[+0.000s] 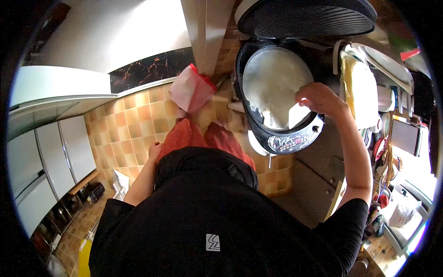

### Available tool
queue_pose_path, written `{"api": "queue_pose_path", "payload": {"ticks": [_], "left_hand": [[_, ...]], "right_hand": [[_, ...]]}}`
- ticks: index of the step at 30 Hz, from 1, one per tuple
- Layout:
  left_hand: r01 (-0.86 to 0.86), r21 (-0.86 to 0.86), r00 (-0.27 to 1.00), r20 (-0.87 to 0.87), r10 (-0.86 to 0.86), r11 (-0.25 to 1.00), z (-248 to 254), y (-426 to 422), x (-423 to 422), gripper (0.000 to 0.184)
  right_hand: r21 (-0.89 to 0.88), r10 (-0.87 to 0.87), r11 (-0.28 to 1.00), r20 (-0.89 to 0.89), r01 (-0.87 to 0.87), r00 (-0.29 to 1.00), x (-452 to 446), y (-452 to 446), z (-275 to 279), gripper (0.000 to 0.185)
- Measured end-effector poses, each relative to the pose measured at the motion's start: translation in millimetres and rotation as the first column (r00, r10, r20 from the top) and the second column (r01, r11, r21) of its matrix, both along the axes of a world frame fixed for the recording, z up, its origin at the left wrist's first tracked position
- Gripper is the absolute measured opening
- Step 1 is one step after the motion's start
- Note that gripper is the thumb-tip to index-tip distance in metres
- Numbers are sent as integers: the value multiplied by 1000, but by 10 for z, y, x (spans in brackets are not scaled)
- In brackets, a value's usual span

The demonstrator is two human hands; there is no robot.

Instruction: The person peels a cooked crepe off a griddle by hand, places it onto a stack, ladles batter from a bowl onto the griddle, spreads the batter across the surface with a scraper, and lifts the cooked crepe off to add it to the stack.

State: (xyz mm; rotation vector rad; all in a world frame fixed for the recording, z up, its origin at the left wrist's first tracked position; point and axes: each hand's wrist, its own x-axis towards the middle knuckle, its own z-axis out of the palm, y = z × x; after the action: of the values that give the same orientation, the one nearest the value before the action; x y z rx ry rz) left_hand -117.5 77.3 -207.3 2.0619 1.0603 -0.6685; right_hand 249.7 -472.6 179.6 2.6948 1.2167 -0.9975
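My right hand (320,98) reaches over an oval black electric grill (282,144), whose ribbed lid (318,21) stands raised. Pinched in those fingers is a flat white scraper-like piece (297,115), its lower edge down at the grill's pan. A pale whitish layer (274,76) covers most of the pan, with patchy, shiny spots near the front edge. My left hand (155,150) hangs beside my left thigh with its fingers curled in, and nothing shows in it.
To the right are a white container with a yellow edge (357,92), plates (385,64) and crowded counter items. A red and white bag (191,90) is by my feet on the tiled floor (134,120). White cabinets (60,152) line the left.
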Motion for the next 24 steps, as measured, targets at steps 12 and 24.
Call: {"api": "queue_pose_path", "payload": {"ticks": [12, 24], "left_hand": [[-52, 22, 991, -124, 55, 998, 47, -80, -386, 57], [-53, 12, 996, -75, 54, 999, 23, -79, -428, 57]], "right_hand": [[71, 130, 990, -65, -125, 989, 204, 895, -263, 13], [340, -184, 916, -119, 214, 976, 459, 603, -152, 23]]}}
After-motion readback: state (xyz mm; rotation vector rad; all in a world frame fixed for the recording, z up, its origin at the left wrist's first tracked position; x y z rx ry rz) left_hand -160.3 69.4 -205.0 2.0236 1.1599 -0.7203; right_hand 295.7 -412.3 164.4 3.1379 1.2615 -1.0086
